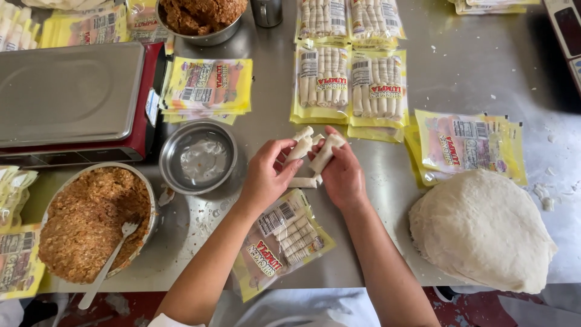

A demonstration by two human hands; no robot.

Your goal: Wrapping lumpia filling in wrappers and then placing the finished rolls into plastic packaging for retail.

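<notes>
My left hand (267,175) pinches a small white spring roll (301,146) at the middle of the steel table (466,66). My right hand (342,174) grips another white roll (324,152) right beside it. A third roll (302,182) lies flat on the table between my hands. Just in front of my wrists lies a yellow-edged clear packet (282,241), partly filled with rolls.
A stack of round white wrappers (481,229) sits at the right. Filled packets (348,85) lie behind my hands, empty ones (209,85) to the left. A small steel bowl (198,157), a bowl of minced filling (91,221) with a spoon (109,263), and a scale (72,97) stand on the left.
</notes>
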